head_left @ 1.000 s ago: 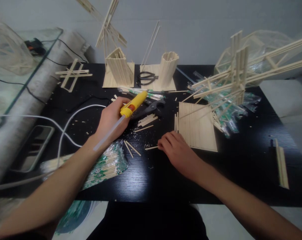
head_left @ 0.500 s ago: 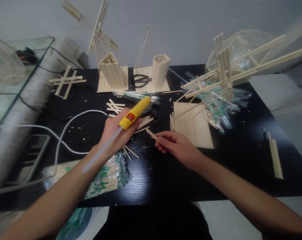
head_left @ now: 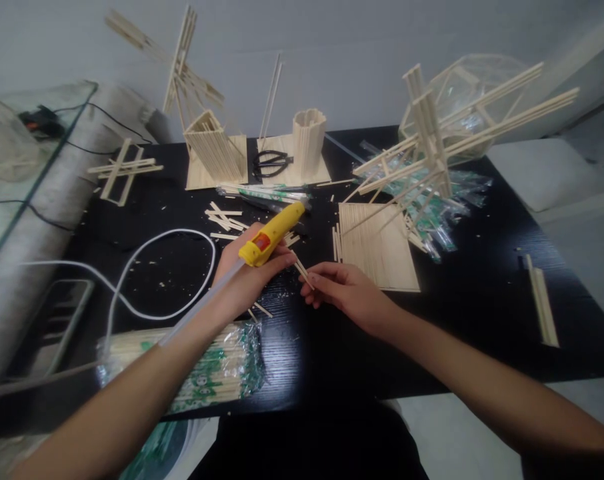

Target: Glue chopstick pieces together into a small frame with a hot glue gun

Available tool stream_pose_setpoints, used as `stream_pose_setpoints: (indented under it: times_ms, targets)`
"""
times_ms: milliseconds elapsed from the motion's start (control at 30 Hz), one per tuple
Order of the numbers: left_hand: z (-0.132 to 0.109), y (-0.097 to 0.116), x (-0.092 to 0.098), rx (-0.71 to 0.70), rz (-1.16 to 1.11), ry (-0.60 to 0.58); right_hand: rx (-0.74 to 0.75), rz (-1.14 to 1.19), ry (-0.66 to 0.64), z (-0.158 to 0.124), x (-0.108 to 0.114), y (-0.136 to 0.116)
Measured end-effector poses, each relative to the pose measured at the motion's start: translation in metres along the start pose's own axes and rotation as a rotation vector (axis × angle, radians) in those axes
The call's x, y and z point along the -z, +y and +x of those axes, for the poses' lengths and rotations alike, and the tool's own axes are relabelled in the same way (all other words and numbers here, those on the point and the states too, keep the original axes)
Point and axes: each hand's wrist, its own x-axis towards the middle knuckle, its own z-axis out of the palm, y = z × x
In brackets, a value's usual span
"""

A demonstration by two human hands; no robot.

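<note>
My left hand [head_left: 247, 277] is closed around a yellow glue gun [head_left: 273, 233] with a red part on it. A long translucent glue stick [head_left: 202, 303] trails from the gun back over my left wrist. In front of me, my right hand [head_left: 339, 290] pinches a short piece of thin wooden stick [head_left: 302, 270]. The fingertips of my left hand meet the far end of this piece. Short cut wooden pieces [head_left: 225, 219] lie beyond my left hand. To the right of my fingers rests a flat panel of wooden sticks [head_left: 377, 250].
Two stick towers on bases [head_left: 212, 150] [head_left: 309, 143] stand at the back. A windmill-like stick frame [head_left: 435, 143] rises at right above plastic wrappers [head_left: 439, 227]. A bagged stick bundle [head_left: 217, 363], a white cable [head_left: 165, 233] and a phone [head_left: 57, 327] lie at left.
My left hand has come toward my right, and its fingertips now reach the stick piece. The glue gun's angle has shifted slightly. The whole view has moved a little.
</note>
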Motion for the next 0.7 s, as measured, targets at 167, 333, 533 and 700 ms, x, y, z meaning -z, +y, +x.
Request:
stream_pose_setpoints:
  times_ms: [167, 333, 533, 700]
  targets:
    - [0.002, -0.004, 0.0016, 0.015, -0.026, -0.009, -0.039, 0.023, -0.103, -0.0013, -0.0011, -0.0011]
    - [0.0005, -0.0029, -0.0014, 0.026, -0.041, 0.008, -0.085, 0.051, -0.136, -0.0019, -0.0017, -0.0025]
    - [-0.0041, 0.0, -0.0041, 0.013, -0.104, -0.02, -0.092, 0.082, -0.159, -0.0017, -0.0031, -0.0042]
    - [-0.0052, -0.0038, -0.0025, -0.007, -0.114, -0.088, -0.07, 0.062, -0.117, -0.0016, -0.0017, -0.0026]
